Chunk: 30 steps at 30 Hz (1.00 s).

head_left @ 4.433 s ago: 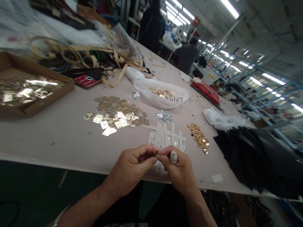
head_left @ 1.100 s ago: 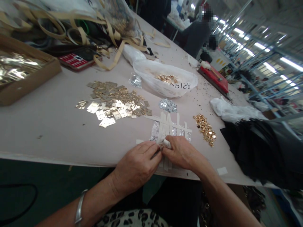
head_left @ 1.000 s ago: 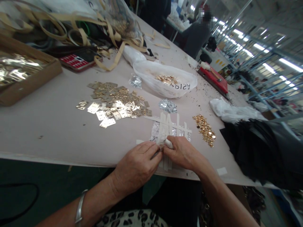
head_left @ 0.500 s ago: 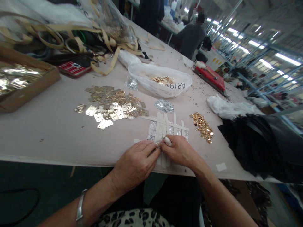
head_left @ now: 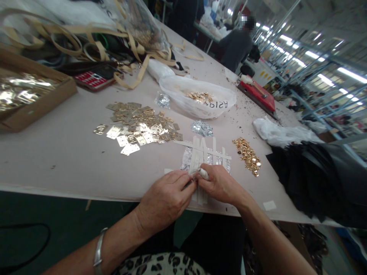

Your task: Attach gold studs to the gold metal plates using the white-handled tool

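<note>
- At the near side of the counter (head_left: 71, 164), over pale strips (head_left: 196, 151) crossing a clear packet (head_left: 186, 158): a small part (head_left: 194, 178), mostly hidden between fingertips, too blurred to identify.
- Pinching it from one side with the left hand (head_left: 168, 196), thumb and fingers drawn together.
- Meeting it from the other side with the right hand (head_left: 219, 184), fingers curled in; beside them a white stub (head_left: 203, 173), impossible to tell as tool end or wrapped fingertip.
- Main risk, as judged: losing the small part from so narrow a pinch, through uneven pressure, with a drop over the near edge to the floor (head_left: 71, 217).
- Another: snagging the pale strips with a fingertip, so lifting them or shifting the packet.
- Also possible: sweeping sideways into the gold plates (head_left: 143, 122) or the small gold pieces (head_left: 247, 156), so scattering them.
- Worth minding: silver pieces (head_left: 202, 128) just beyond the strips, easily mixed with anything flicked forward.
</note>
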Each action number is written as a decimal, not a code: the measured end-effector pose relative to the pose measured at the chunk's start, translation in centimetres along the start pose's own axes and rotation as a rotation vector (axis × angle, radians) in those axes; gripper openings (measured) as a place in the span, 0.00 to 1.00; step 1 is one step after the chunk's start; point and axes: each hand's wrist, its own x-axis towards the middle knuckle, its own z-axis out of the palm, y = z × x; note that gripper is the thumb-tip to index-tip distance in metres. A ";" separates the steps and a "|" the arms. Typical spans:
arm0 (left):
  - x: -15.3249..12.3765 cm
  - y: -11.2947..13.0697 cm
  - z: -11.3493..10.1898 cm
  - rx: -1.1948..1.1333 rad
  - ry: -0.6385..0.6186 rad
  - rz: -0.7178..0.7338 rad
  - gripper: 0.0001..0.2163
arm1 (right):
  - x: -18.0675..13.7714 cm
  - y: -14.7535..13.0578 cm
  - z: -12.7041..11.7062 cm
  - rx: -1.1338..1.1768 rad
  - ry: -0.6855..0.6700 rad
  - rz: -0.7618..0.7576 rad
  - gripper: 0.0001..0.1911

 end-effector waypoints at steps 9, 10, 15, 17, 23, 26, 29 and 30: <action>0.2 0.0 -0.2 -0.005 -0.031 0.003 0.11 | -0.1 0.5 0.2 0.021 0.003 -0.007 0.08; 0.2 0.0 -0.2 -0.002 -0.038 0.006 0.11 | -0.1 0.4 0.1 0.035 -0.009 -0.009 0.08; 0.2 0.0 -0.2 0.015 -0.035 0.009 0.10 | -0.1 0.1 -0.2 0.100 -0.028 0.034 0.07; 0.2 0.0 -0.1 0.010 -0.028 0.007 0.11 | 0.1 0.1 -0.2 0.106 -0.029 0.044 0.08; 0.0 -0.1 -0.1 0.001 -0.024 0.003 0.12 | 0.6 0.2 -0.6 0.125 -0.101 0.035 0.09; 0.0 -0.1 -0.1 0.004 -0.025 0.005 0.12 | 0.9 0.1 -0.7 0.092 -0.121 0.044 0.09; 0.1 0.0 -0.1 0.009 -0.012 0.009 0.12 | 1.0 -0.1 -0.5 0.043 -0.103 0.031 0.10; 0.1 0.0 -0.2 0.009 -0.006 0.011 0.12 | 1.0 -0.1 -0.4 0.046 -0.098 0.029 0.10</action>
